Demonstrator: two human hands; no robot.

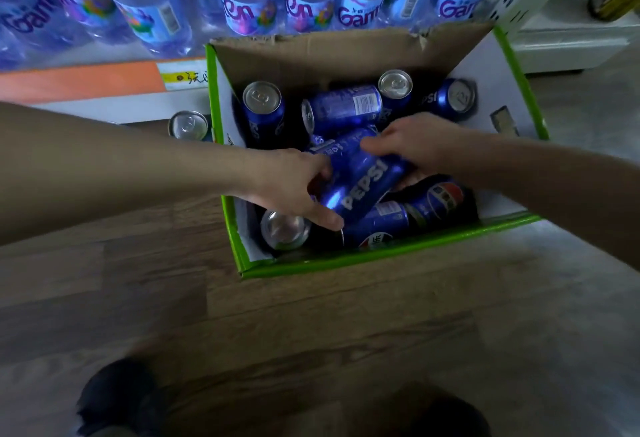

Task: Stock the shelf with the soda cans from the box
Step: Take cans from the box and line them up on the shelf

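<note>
Soda cans, blue, loose in green-edged box (388,256) on floor.
Left hand (294,187) and right hand (419,146) both clasp one tilted can (363,180) at box centre; lone can (188,125) outside, 9 o'clock of box.

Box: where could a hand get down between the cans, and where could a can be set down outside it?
Inside the box it is crowded: cans lie piled mid-box where the left hand and right hand meet on one Pepsi can. Dark gaps show by the upright can at the near-left corner. Outside, the wood floor in front is bare.
</note>
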